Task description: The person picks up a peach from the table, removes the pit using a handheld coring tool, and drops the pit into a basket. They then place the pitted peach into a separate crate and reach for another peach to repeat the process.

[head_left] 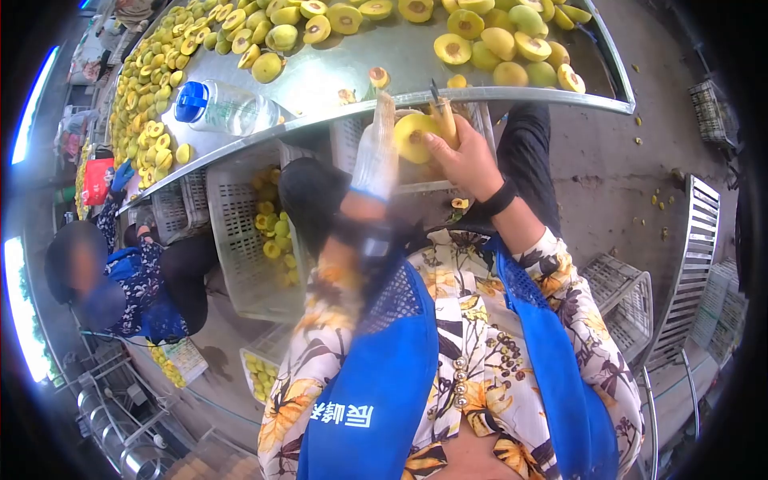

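My left hand [374,160], in a whitish glove and blurred by motion, is at the left edge of a yellow peach half [414,140] and appears to grip it. The peach's cut face is turned up, with a brownish pit hollow. My bare right hand [470,156], with a black wristband, is closed round a small pitting knife [445,118] with a wooden handle and dark tip. Its thumb presses on the right side of the peach half. Both hands are just in front of the metal table's edge. The left fingers are partly smeared.
The metal table [320,84] bears heaps of peach halves [512,48] and a blue-capped bottle [232,108]. Below stand plastic crates [232,240], one holding peaches. A co-worker [144,280] sits at left. Crates [616,296] and a slatted metal rack [688,256] stand at right.
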### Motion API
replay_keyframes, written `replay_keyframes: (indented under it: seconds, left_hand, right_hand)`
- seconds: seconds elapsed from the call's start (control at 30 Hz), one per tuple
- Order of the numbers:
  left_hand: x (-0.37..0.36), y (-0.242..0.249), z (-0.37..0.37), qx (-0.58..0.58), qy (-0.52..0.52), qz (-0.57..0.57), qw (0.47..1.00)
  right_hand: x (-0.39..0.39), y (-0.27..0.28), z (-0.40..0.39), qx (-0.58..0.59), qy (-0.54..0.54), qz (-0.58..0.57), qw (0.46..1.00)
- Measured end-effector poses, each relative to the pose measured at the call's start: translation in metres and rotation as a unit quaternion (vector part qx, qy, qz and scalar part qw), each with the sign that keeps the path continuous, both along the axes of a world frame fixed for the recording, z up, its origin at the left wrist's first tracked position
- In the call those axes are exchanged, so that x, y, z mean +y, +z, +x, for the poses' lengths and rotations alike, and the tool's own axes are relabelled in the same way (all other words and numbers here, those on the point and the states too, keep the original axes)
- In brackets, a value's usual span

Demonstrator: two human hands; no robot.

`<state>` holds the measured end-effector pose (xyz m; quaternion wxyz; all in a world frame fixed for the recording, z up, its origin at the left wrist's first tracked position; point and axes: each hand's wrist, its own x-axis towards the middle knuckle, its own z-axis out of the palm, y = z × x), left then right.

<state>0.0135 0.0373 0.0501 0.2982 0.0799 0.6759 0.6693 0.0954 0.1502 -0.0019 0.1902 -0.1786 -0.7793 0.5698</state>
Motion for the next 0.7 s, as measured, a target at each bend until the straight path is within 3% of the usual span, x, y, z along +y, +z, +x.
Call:
replay_keyframes:
  seconds: [0.07, 0.17, 0.27, 0.37, 0.47, 0.7]
  left_hand:
    - [-0.001, -0.003, 0.001, 0.05, 0.0, 0.024, 0.998]
    - [0.005, -0.008, 0.002, 0.006, 0.076, 0.017, 0.997]
    - [0.002, -0.017, -0.006, 0.049, 0.078, 0.015, 0.996]
    - [0.002, -0.008, -0.005, -0.05, 0.102, 0.065, 0.991]
    - [0.005, -0.016, -0.003, 0.028, 0.13, 0.105, 0.985]
    - [0.012, -0.021, 0.006, 0.161, 0.156, 0.081, 0.971]
  right_hand:
    - [0.004, 0.006, 0.0, -0.07, 0.05, -0.104, 0.991]
    - [-0.007, 0.029, 0.005, -0.091, -0.013, 0.088, 0.992]
    - [-0.015, 0.047, 0.014, -0.146, 0.063, 0.148, 0.976]
    - [-0.022, 0.031, 0.016, -0.184, 0.065, 0.123, 0.973]
    - [-0.026, 0.029, 0.016, -0.195, 0.066, 0.126, 0.97]
    - [-0.04, 0.033, 0.019, -0.214, 0.062, 0.108, 0.969]
